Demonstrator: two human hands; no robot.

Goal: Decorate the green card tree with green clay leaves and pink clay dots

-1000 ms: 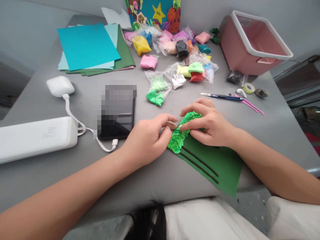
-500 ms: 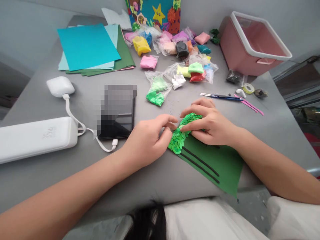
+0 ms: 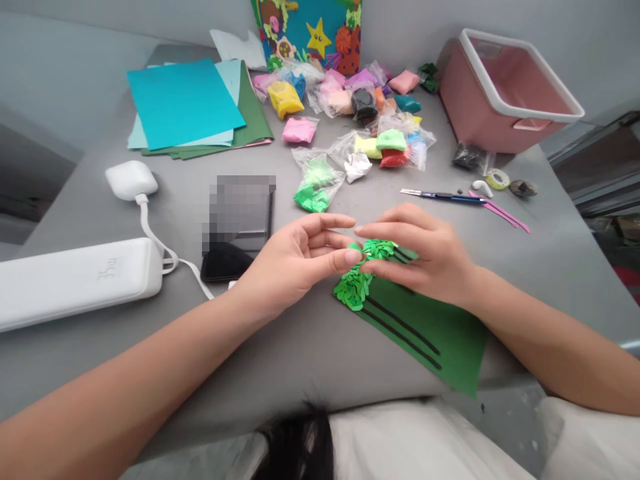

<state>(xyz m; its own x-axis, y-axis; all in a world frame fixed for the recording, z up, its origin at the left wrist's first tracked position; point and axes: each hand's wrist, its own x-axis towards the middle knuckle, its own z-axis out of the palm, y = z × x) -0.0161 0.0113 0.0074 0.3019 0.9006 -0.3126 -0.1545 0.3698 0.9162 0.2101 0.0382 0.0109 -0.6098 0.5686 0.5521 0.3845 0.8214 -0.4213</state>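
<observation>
My left hand (image 3: 310,257) is turned partly palm-up at the left edge of the green clay leaves (image 3: 354,287), fingers spread and thumb out. A bit of green shows by its thumb tip; I cannot tell whether it is held or lies behind. Opposite, my right hand (image 3: 420,250) arches over the leaves, thumb and index finger apart, fingertips close to those of the left. The small overlapping leaves cover the far left part of a dark green sheet (image 3: 450,347). Thin black clay strips (image 3: 405,330) run across that sheet, some of them partly under my right hand.
Several bags of coloured clay (image 3: 315,180) lie beyond my hands. Left are a phone (image 3: 227,263), a white power bank (image 3: 80,283) and coloured sheets (image 3: 185,100). Right are a craft knife (image 3: 440,196), pink tools (image 3: 505,215) and a pink bin (image 3: 470,100). A starfish picture (image 3: 310,33) stands behind.
My left hand has rolled palm-up and its fingers have opened out. The right hand has lifted slightly off the leaves, uncovering more of them. The view has shifted a little.
</observation>
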